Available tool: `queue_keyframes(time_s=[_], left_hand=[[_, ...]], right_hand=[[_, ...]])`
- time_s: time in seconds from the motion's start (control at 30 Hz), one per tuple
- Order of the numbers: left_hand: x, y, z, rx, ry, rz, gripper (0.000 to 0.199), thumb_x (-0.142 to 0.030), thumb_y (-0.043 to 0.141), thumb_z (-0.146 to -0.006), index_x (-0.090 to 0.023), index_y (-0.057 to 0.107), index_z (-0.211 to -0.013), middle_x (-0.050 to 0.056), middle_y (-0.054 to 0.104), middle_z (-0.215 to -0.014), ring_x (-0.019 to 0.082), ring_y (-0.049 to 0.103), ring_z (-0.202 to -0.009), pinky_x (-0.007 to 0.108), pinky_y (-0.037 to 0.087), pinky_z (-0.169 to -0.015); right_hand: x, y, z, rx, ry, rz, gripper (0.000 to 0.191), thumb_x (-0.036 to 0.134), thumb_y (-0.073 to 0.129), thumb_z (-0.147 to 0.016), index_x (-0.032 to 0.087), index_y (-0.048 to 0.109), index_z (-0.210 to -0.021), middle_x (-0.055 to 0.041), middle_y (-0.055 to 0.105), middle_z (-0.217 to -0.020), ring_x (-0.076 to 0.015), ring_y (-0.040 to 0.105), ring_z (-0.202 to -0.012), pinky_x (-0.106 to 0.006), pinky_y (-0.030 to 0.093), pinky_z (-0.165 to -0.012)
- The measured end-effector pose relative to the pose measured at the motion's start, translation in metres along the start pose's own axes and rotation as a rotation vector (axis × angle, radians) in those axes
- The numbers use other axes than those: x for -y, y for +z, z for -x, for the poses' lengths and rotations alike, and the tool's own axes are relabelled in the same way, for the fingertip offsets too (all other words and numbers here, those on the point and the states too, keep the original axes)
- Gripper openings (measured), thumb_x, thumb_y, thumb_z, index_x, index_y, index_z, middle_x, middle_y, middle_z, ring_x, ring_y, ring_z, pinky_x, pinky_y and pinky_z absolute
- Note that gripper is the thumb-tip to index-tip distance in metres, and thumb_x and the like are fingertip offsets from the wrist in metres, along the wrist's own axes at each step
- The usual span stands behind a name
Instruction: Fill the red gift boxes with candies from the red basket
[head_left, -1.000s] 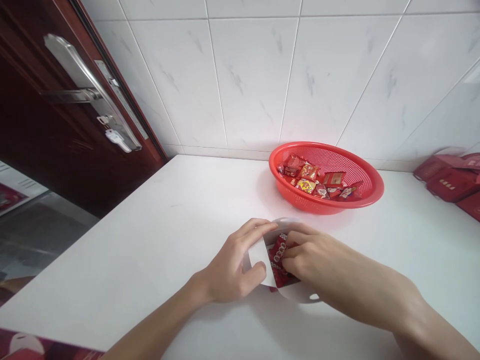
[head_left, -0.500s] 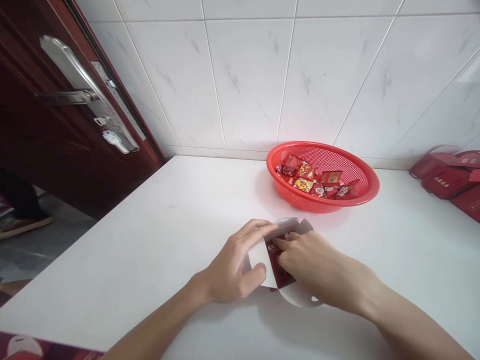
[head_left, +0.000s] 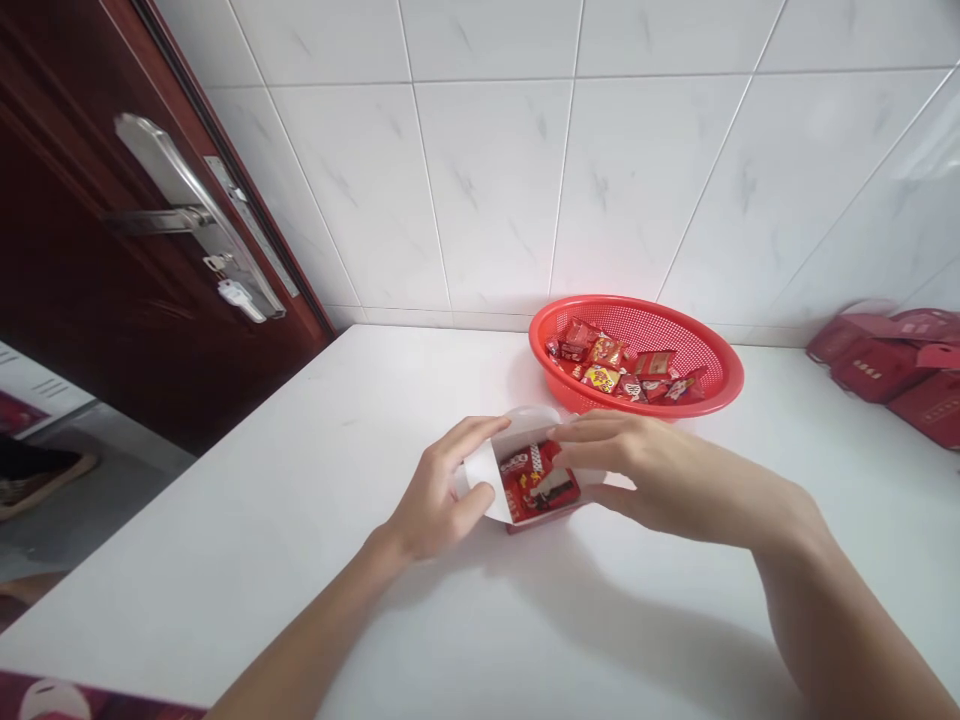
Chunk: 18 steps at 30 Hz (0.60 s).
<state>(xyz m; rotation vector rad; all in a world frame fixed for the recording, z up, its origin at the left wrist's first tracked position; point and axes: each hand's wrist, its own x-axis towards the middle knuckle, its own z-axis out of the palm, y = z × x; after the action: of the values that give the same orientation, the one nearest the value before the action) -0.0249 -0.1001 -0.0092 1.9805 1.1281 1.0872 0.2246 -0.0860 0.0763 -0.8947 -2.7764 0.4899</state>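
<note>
A small open box (head_left: 529,522), red outside and white inside, stands on the white table with its flaps spread. Red candy packets (head_left: 536,480) lie inside it. My left hand (head_left: 446,490) holds the box's left side, thumb in front and fingers behind around a white flap. On the right, my right hand (head_left: 626,465) is over the box's right edge, fingers apart and fingertips above the packets, with nothing visibly held. Behind the box sits a red plastic basket (head_left: 716,390) with several wrapped candies (head_left: 604,378).
Red boxes (head_left: 874,370) stand at the right by the tiled wall (head_left: 487,190). A dark red door (head_left: 82,300) with keys is at the left. A purple-red printed item (head_left: 120,703) shows at the lower left corner. A person's shoe (head_left: 49,487) is on the floor.
My right hand has lifted out of the box and its fingers have spread, uncovering the packets. The box and my left hand appear further left, and the camera view has shifted slightly.
</note>
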Motion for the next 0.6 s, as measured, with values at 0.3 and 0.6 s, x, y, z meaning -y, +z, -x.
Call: queue_keyframes(time_s=[0.3,0.6], left_hand=[[0.011,-0.01,-0.012,-0.127,-0.2,-0.022,0.04,-0.038,0.057,-0.09,-0.021,0.066,-0.125,0.008,0.064,-0.134,0.029,0.057,-0.126,0.035,0.051,-0.088],[0.009,0.001,-0.009,-0.109,-0.182,-0.053,0.051,-0.055,0.051,-0.096,-0.022,0.058,-0.134,0.01,0.059,-0.141,0.03,0.055,-0.129,0.037,0.051,-0.094]], right_hand=[[-0.022,0.008,-0.013,-0.119,0.092,-0.026,0.022,0.027,0.054,-0.1,0.018,0.074,-0.101,-0.0104,0.071,-0.111,-0.0233,0.067,-0.097,-0.033,0.051,-0.076],[-0.015,0.018,-0.022,0.056,0.01,-0.199,0.025,0.035,0.06,-0.097,0.025,0.071,-0.117,-0.0048,0.072,-0.107,-0.0208,0.067,-0.095,-0.031,0.049,-0.075]])
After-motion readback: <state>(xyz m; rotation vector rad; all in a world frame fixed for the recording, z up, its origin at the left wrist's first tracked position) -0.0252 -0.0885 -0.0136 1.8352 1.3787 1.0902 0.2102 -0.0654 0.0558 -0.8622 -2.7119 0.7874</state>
